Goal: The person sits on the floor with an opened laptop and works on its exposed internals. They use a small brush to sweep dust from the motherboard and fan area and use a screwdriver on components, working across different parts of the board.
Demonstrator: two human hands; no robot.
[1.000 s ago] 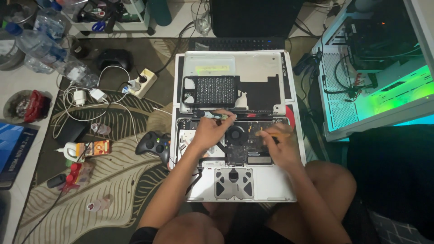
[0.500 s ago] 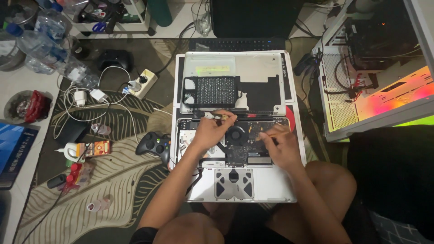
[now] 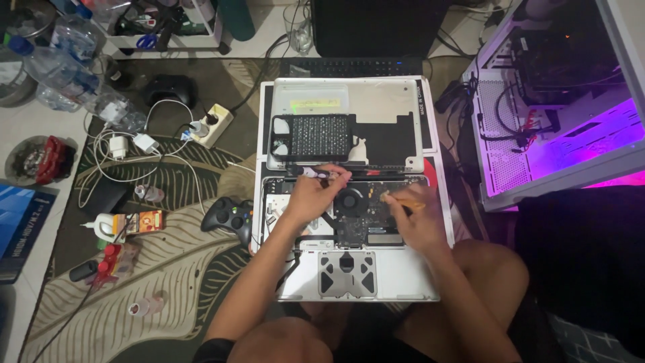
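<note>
**Hands at work inside an opened laptop**

While both hands keep almost the same places as a moment ago, the glow of the computer case at the right has turned from orange-green to purple. The left hand is closed around a small screwdriver at the upper edge of the opened laptop, which lies on the floor between the person's knees. The right hand pinches a thin orange tool just right of the round fan. A removed bottom cover lies above the laptop, bearing a dark perforated part. A game controller sits left of the laptop, beside cables, a power strip and plastic bottles.
</note>
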